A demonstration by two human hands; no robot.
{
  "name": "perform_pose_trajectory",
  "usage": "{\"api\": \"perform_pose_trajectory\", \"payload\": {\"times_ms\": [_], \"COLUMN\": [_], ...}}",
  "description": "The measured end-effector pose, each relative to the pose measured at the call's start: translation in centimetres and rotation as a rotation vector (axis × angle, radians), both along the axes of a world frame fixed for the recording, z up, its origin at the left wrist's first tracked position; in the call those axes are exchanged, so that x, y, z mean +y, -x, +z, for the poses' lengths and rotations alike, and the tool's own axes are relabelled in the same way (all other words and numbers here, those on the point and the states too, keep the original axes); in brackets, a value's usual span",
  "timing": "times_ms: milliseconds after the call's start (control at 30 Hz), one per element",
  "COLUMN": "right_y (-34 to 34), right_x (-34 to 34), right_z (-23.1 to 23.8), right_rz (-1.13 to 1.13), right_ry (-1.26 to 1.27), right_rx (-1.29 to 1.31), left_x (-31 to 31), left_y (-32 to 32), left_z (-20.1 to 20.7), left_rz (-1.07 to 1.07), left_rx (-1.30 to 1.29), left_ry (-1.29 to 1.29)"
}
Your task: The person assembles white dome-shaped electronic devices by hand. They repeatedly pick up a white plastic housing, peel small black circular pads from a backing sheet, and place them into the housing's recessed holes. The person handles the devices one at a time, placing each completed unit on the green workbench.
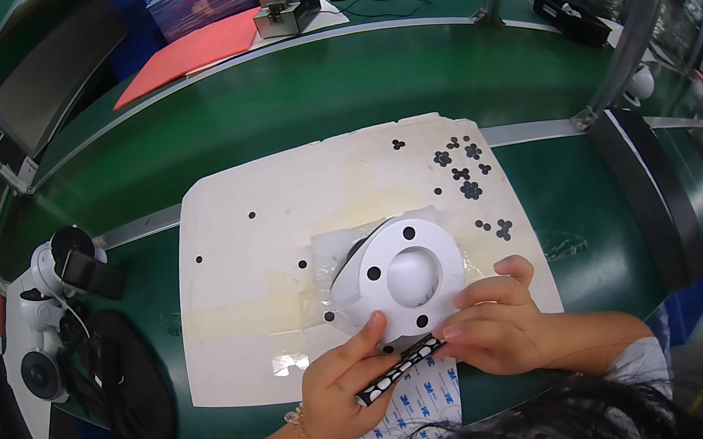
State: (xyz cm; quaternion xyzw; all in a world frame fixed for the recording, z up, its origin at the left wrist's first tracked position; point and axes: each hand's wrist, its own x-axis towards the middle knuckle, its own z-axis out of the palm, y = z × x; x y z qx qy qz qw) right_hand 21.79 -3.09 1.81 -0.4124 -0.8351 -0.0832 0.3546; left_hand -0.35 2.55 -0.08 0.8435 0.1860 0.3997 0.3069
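Note:
My left hand (341, 395) is closed round a sheet of adhesive pads (400, 369). Its black upper edge, punched with round white holes, is curled over, while the white backing (420, 408) with blue print hangs below. My right hand (498, 325) pinches the curled edge's right end; whether a loose pad is between the fingertips is hidden. Just beyond both hands a white ring-shaped part (450, 263) with a large central hole rests on a translucent plastic wrapper (329, 251). Black round pads (374, 273) sit on its face. My left thumb is near its lower edge.
A worn white board (245, 302) covers the green bench, with loose black dots (470, 190) clustered at its far right. White devices with cables (37, 314) and a black pouch (131, 377) lie left. A long black block (650, 197) stands right; a metal box (286, 7) sits at the back.

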Motion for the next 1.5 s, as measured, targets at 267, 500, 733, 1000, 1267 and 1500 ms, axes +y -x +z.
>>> {"api": "perform_pose_trajectory", "payload": {"times_ms": [267,500,733,1000,1267,1500], "right_y": [0.3,1.4,1.7,1.4,-0.1,1.2], "right_x": [1.6,2.6,3.1,3.3,0.4,0.4], "right_z": [2.7,2.0,2.0,0.8,0.9,1.0], "right_rz": [-0.032,-0.029,0.037,-0.003,0.042,0.003], "right_ry": [0.284,0.462,0.489,0.3,0.052,0.141], "right_rx": [0.346,0.422,0.552,0.473,0.195,0.191], "left_x": [0.6,0.7,0.5,0.5,0.0,0.1], "left_y": [-0.3,-0.3,-0.3,-0.3,-0.1,0.0], "left_z": [-0.1,0.1,0.2,-0.2,0.2,-0.2], "left_rz": [0.032,0.028,0.074,0.095,0.042,0.006], "left_rx": [0.05,0.067,0.08,0.067,-0.016,-0.091], "left_ry": [-0.19,-0.244,-0.212,-0.151,0.152,0.185]}}
